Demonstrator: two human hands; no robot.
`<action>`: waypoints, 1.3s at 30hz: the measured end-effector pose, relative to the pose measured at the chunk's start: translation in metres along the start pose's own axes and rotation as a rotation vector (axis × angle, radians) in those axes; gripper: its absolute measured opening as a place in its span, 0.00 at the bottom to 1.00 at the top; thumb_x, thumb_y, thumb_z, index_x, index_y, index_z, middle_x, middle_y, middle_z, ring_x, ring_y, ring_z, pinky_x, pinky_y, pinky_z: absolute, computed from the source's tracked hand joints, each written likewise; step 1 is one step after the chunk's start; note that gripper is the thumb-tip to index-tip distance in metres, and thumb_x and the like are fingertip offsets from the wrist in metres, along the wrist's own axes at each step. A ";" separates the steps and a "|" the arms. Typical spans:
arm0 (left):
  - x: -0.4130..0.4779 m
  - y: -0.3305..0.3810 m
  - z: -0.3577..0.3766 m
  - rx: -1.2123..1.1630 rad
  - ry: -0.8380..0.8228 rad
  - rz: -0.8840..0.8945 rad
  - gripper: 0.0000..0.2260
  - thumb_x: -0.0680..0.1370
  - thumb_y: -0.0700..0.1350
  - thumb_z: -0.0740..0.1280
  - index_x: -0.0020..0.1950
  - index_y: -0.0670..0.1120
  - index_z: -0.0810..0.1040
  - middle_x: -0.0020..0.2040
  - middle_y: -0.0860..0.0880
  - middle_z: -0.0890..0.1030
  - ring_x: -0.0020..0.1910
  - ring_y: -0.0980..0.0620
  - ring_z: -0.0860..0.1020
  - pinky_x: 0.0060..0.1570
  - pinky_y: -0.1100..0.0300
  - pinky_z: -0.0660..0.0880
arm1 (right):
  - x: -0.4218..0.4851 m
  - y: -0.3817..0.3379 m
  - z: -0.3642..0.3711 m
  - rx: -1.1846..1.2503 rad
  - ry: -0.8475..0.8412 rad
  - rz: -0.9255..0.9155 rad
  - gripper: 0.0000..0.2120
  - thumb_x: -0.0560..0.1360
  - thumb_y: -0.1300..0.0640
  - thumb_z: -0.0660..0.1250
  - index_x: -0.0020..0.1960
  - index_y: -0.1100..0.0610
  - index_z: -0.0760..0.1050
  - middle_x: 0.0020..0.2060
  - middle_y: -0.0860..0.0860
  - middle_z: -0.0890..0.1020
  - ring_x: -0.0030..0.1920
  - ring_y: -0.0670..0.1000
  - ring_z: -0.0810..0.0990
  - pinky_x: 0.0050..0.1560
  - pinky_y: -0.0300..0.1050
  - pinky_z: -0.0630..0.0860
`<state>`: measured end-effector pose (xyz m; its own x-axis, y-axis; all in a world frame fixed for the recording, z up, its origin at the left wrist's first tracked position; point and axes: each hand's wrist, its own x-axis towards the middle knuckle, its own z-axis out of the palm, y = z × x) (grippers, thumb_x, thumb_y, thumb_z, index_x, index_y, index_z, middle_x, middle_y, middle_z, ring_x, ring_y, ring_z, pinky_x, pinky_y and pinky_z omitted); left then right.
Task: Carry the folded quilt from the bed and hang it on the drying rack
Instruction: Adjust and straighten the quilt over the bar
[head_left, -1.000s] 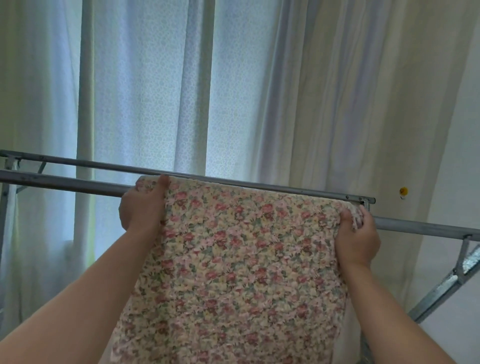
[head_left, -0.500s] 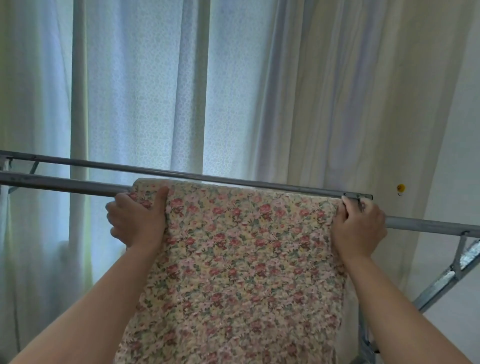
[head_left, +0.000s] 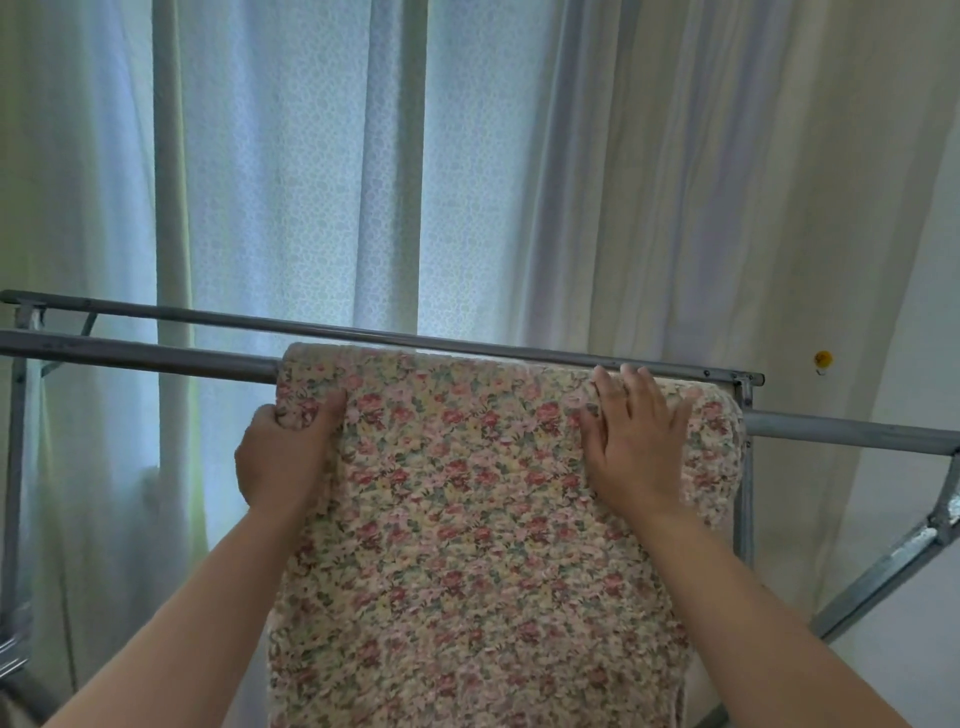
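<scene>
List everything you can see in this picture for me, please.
quilt: one, cream with pink flowers, draped over the rack's near rail, hanging down the front.
drying rack: one, grey metal, two rails running across the view.
curtains: pale white and cream, behind the rack.
yellow dot: one, small, on the wall at right; too small to identify.
hands: two, bare; left hand grips the quilt's left edge, right hand lies flat on its upper right.

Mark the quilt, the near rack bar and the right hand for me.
quilt (head_left: 467, 519), head view, floral front face below the bar.
near rack bar (head_left: 130, 356), head view, bare stretch left of the quilt.
right hand (head_left: 636, 447), head view, back of the hand, flat on the quilt.
</scene>
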<state>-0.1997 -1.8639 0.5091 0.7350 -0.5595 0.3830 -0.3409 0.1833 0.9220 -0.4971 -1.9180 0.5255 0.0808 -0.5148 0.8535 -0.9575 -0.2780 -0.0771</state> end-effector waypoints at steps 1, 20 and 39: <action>0.001 0.000 -0.002 -0.022 -0.075 -0.023 0.23 0.66 0.64 0.70 0.45 0.46 0.74 0.42 0.47 0.78 0.41 0.45 0.76 0.44 0.53 0.74 | -0.002 -0.005 0.001 0.017 0.020 0.004 0.27 0.77 0.45 0.45 0.71 0.55 0.63 0.70 0.58 0.66 0.72 0.57 0.59 0.68 0.66 0.44; -0.030 0.071 0.021 -0.771 -0.353 -0.579 0.13 0.75 0.37 0.60 0.58 0.37 0.74 0.55 0.39 0.79 0.52 0.42 0.78 0.55 0.47 0.75 | -0.042 -0.130 0.007 0.268 -0.262 -0.218 0.22 0.69 0.36 0.54 0.41 0.54 0.75 0.37 0.50 0.79 0.44 0.54 0.75 0.48 0.50 0.70; -0.037 -0.012 0.004 -0.458 -0.739 -0.400 0.15 0.70 0.46 0.72 0.55 0.49 0.75 0.37 0.53 0.81 0.36 0.54 0.78 0.34 0.59 0.73 | -0.020 -0.121 0.016 0.793 -0.727 0.141 0.15 0.76 0.63 0.59 0.32 0.50 0.64 0.28 0.50 0.67 0.28 0.49 0.65 0.30 0.42 0.60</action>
<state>-0.2249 -1.8486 0.4839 0.1380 -0.9893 0.0476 0.2328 0.0791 0.9693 -0.3783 -1.8869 0.5096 0.3783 -0.8680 0.3216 -0.5408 -0.4892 -0.6843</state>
